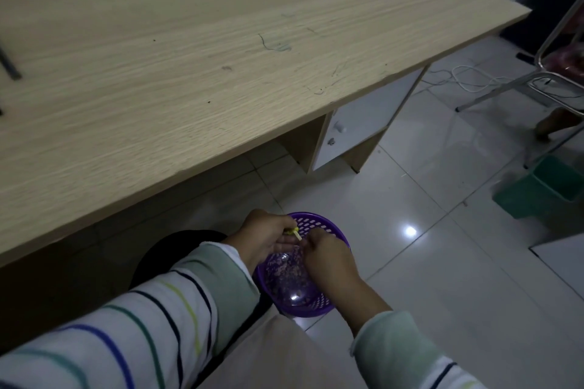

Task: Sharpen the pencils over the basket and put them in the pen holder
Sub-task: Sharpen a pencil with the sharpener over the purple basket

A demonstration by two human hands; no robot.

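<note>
Left hand (pixel 264 236) grips yellow pencil (pixel 295 233) over purple basket (pixel 316 223); right hand (pixel 330 259) curled at its tip, hold unclear.

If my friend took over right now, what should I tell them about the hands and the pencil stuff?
Left hand: grips a yellow pencil over the purple basket.
Right hand: fingers curled at the pencil's tip; what they hold is hidden.
Basket: on the floor by the desk, shavings inside.
Done: some sharpening, judging by the shavings.
Left: finish this pencil, then put it in the pen holder, which is out of view.
</note>
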